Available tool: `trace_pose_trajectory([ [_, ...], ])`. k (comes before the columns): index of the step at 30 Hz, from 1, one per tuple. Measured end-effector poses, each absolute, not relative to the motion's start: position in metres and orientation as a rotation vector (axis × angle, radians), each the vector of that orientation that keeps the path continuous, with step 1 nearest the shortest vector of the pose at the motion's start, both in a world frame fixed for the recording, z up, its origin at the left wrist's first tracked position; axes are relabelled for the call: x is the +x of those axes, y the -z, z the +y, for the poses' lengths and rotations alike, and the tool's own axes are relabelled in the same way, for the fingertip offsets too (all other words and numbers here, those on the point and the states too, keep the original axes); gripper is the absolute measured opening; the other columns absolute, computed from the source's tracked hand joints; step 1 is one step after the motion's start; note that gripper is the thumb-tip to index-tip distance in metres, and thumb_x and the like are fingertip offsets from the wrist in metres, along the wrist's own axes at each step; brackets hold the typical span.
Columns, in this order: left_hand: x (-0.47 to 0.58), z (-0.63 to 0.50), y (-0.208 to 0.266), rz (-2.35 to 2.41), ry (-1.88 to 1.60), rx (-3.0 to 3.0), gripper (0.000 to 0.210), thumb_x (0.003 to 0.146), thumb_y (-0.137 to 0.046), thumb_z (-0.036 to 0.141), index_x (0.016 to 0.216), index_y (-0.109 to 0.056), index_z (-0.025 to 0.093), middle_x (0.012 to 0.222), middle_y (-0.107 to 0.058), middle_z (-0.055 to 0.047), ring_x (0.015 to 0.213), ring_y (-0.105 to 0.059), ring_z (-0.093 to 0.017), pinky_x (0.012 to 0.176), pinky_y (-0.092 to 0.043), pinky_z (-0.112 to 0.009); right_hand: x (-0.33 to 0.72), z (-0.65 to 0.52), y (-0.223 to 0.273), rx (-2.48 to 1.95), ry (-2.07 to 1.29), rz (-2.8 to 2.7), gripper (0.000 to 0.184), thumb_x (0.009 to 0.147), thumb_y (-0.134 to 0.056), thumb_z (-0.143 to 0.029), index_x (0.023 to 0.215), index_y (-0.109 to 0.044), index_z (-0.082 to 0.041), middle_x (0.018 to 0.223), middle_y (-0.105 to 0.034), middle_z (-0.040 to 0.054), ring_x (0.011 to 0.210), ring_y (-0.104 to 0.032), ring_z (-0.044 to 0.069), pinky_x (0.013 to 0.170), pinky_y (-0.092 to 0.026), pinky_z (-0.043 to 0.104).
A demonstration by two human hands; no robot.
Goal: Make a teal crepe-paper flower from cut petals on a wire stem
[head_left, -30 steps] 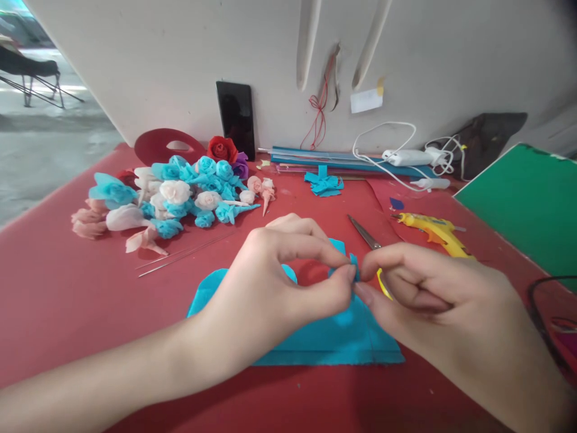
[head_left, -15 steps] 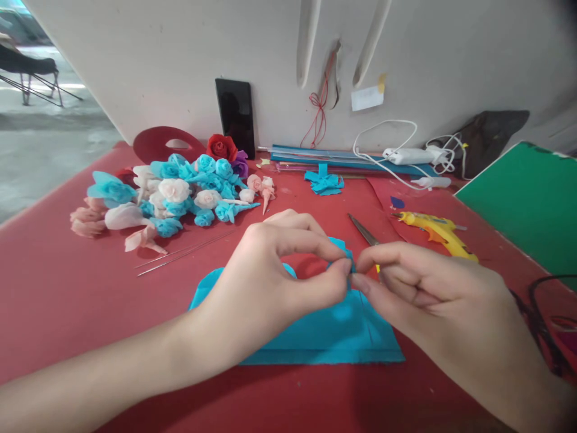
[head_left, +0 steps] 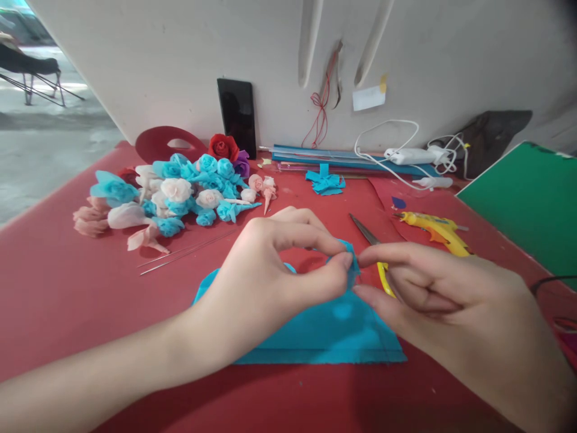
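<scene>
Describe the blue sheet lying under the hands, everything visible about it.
The blue sheet looks like thin turquoise crepe paper or fabric, lying flat on the red table. Its near edge is straight; the far-left corner is rounded. Its far-right tip is lifted and pinched between the left hand and right hand. The forearms hide much of it.

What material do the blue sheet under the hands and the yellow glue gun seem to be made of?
Blue sheet: probably thin matte crepe paper or fabric; it lies soft and slightly creased, without shine. Glue gun: likely hard plastic; smooth, glossy yellow body.
</scene>
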State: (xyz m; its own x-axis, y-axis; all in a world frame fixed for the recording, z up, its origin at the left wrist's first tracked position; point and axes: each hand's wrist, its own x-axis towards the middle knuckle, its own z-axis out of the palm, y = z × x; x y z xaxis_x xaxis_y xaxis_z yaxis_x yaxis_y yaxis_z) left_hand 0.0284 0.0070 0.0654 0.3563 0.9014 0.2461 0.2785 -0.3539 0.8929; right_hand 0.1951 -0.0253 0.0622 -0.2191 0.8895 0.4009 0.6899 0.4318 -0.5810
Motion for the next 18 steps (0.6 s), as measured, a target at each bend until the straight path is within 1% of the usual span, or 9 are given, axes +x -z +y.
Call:
trace_pose_trajectory([
  [4,0.0279,0.008,-0.0658,1.026,-1.011,1.822,0.012,0.07,-0.061,0.014,0.061,-0.066,0.019,0.062,-0.059,0.005,0.064,-0.054,-0.009,0.058,-0.042,-0.019,0.1966,-0.0245,-0.0655,-1.326,-0.28,-2.002,0.009,0.078,-0.057,-0.029,0.076,-0.062,-0.022,0.04,-0.04,-0.0069,0.032,-0.035,0.007,0.03,-0.032,0.016],
  [9,0.0275,0.0081,-0.067,1.03,-1.008,1.817,0.012,0.07,-0.061,0.015,0.061,-0.067,0.019,0.062,-0.06,0.004,0.064,-0.055,-0.009,0.058,-0.042,-0.018,0.1976,-0.0264,-0.064,-1.251,-0.172,-2.006,0.008,0.079,-0.056,-0.024,0.073,-0.061,-0.025,0.046,-0.055,-0.0066,0.035,-0.045,0.007,0.031,-0.031,0.017],
  [12,0.0277,0.0074,-0.0677,1.028,-1.027,1.806,0.011,0.07,-0.062,0.015,0.06,-0.067,0.019,0.063,-0.062,0.004,0.064,-0.056,-0.009,0.059,-0.043,-0.018,0.1986,-0.0288,-0.064,-1.235,-0.128,-1.998,0.007,0.08,-0.056,-0.022,0.076,-0.06,-0.026,0.052,-0.058,-0.0073,0.039,-0.046,0.005,0.036,-0.032,0.017],
  [15,0.0277,0.0067,-0.0684,0.997,-1.046,1.764,0.012,0.07,-0.062,0.015,0.06,-0.066,0.019,0.062,-0.062,0.004,0.063,-0.056,-0.009,0.058,-0.043,-0.018,0.199,-0.0305,-0.0669,-1.23,-0.174,-1.988,0.009,0.081,-0.055,-0.02,0.074,-0.059,-0.024,0.058,-0.057,-0.0063,0.043,-0.044,0.004,0.04,-0.033,0.015],
  [18,0.0274,0.0067,-0.0689,0.974,-1.04,1.694,0.013,0.072,-0.061,0.016,0.059,-0.066,0.018,0.064,-0.062,0.004,0.061,-0.056,-0.008,0.056,-0.044,-0.016,0.1987,-0.0308,-0.0701,-1.196,-0.196,-1.988,0.009,0.08,-0.056,-0.018,0.073,-0.06,-0.022,0.062,-0.055,-0.0045,0.049,-0.046,0.004,0.039,-0.033,0.016],
])
